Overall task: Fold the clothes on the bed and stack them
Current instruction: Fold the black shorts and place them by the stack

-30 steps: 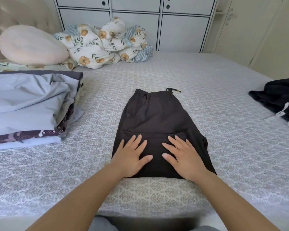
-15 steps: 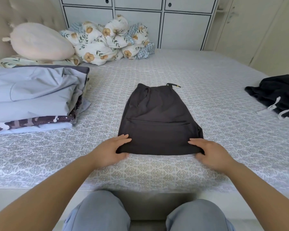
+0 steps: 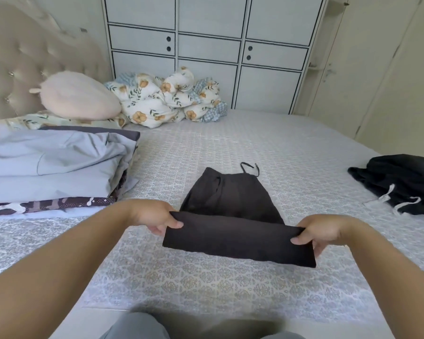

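A pair of dark brown shorts (image 3: 230,204) lies in the middle of the bed (image 3: 206,277), waistband and drawstring at the far end. Its near end is lifted off the bed and hangs as a dark band. My left hand (image 3: 154,216) pinches the left corner of that raised edge. My right hand (image 3: 323,231) grips the right corner, thumb on top. A stack of folded clothes (image 3: 54,172), pale blue on top with a camouflage piece lower down, sits at the left. A crumpled black garment (image 3: 402,184) with white drawstrings lies at the right edge.
A pink round pillow (image 3: 78,96) and a bunched floral quilt (image 3: 167,99) lie at the head of the bed by the padded headboard (image 3: 22,57). White wardrobe doors (image 3: 206,57) stand behind. My knees show below the bed's near edge.
My hands slid from lying flat on the shorts to the near corners, took hold of them and raised the near edge off the bed. The camera tilted up.
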